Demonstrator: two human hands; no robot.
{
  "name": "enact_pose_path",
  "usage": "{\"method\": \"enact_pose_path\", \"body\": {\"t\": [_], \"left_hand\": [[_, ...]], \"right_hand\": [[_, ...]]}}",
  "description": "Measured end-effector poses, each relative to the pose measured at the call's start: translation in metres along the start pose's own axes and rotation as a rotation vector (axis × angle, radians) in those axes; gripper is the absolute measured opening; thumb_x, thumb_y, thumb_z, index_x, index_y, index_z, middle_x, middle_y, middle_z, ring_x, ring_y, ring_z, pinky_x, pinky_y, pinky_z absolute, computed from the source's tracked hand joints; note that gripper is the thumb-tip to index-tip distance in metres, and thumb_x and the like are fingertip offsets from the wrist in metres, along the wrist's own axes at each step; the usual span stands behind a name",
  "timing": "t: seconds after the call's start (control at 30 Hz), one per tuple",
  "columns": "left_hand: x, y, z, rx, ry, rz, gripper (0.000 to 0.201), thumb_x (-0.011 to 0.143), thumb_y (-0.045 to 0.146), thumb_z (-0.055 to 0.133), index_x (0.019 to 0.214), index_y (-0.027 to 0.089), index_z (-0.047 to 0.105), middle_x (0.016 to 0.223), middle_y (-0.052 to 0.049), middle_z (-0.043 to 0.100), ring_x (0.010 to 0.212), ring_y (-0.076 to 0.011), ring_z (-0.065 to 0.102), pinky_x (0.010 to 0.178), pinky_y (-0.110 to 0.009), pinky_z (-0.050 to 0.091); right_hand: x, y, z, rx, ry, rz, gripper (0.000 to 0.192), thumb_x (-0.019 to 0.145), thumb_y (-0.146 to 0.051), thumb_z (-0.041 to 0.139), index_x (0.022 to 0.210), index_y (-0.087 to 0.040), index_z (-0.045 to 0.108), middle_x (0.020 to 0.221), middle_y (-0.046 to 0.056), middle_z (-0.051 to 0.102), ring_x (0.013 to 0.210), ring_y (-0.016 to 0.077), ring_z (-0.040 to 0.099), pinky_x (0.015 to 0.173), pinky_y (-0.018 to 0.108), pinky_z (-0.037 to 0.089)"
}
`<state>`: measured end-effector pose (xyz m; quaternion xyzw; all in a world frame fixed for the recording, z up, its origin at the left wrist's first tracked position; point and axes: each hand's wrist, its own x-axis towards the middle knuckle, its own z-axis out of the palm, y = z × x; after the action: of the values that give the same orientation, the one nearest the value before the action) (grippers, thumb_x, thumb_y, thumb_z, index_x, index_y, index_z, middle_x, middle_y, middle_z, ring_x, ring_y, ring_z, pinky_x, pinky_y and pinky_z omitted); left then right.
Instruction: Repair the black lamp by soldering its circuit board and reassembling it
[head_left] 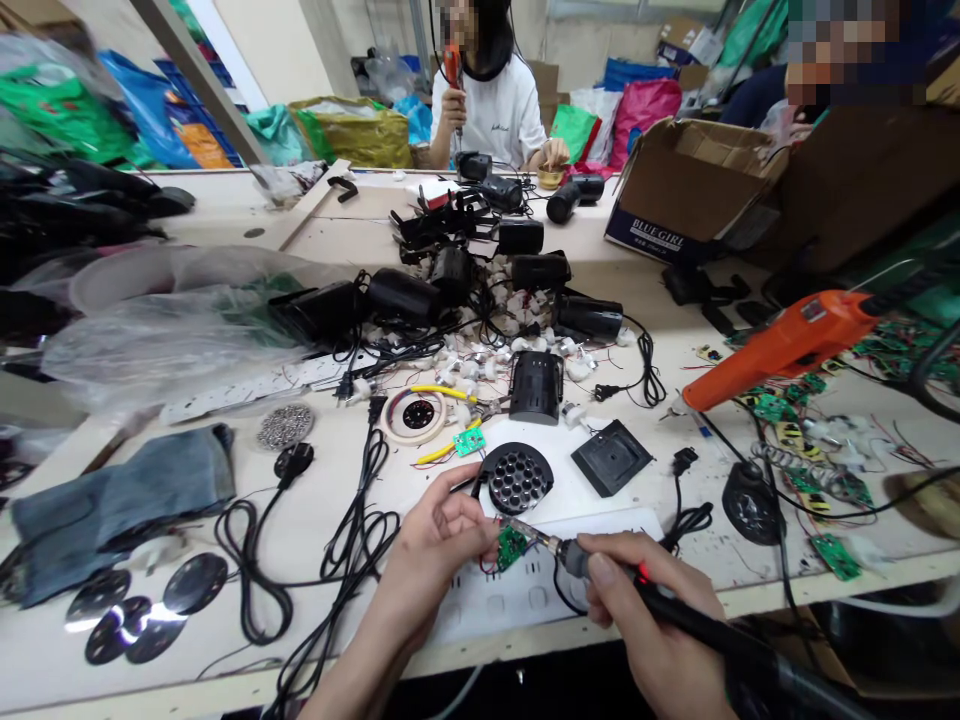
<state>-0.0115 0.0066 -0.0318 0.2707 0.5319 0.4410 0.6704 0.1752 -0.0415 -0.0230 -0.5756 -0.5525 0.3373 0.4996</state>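
Note:
My left hand [431,545] pinches a small green circuit board [511,546] with red wires, just above a white power strip [517,590] near the table's front edge. My right hand [649,610] grips a black soldering iron [660,600]; its metal tip touches the top of the board. Right behind the board lies a round black perforated lamp plate [517,478] with a black wire leading to it.
An orange electric screwdriver [787,345] hangs at the right. Black lamp housings [536,385], cords [360,530], a tape roll [416,413], a square black plate [611,457] and green boards [806,480] litter the table. A cardboard box [694,185] stands behind. Two people sit opposite.

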Motion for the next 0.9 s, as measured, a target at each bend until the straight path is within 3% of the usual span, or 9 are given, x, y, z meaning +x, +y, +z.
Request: {"method": "enact_pose_path", "body": {"t": [0.13,0.47,0.7,0.9], "left_hand": [[0.0,-0.001,0.0,-0.001,0.0,0.001,0.066,0.061,0.021,0.081,0.119,0.017,0.05,0.064,0.005,0.061,0.052,-0.0126,0.056,0.054,-0.025,0.046],[-0.001,0.001,0.002,0.016,0.002,0.008,0.064,0.061,0.021,0.08,0.118,0.015,0.05,0.063,0.006,0.06,0.052,-0.0118,0.056,0.054,-0.024,0.045],[-0.002,0.002,0.001,0.027,-0.009,0.005,0.063,0.063,0.019,0.078,0.12,0.016,0.05,0.064,0.006,0.06,0.052,-0.0111,0.056,0.055,-0.024,0.045],[-0.002,0.002,0.003,0.02,-0.003,0.006,0.065,0.062,0.021,0.081,0.12,0.015,0.051,0.063,0.005,0.06,0.051,-0.0112,0.055,0.053,-0.024,0.045]], "right_hand": [[0.001,0.002,0.003,0.009,-0.004,0.032,0.017,0.09,-0.034,0.064,0.088,-0.021,0.074,0.059,0.0,0.063,0.046,0.0131,0.059,0.044,0.02,0.048],[0.007,-0.007,0.015,0.246,0.111,0.395,0.037,0.085,-0.052,0.068,0.075,-0.016,0.068,0.049,-0.002,0.056,0.039,0.0113,0.053,0.04,0.019,0.046],[0.009,0.013,0.007,0.44,0.064,0.368,0.04,0.085,-0.051,0.069,0.068,-0.016,0.061,0.045,-0.001,0.054,0.033,0.0124,0.051,0.032,0.019,0.045],[0.005,0.012,0.005,0.384,0.054,0.316,0.034,0.088,-0.046,0.069,0.074,-0.016,0.065,0.048,-0.001,0.058,0.037,0.0128,0.055,0.036,0.019,0.048]]}}
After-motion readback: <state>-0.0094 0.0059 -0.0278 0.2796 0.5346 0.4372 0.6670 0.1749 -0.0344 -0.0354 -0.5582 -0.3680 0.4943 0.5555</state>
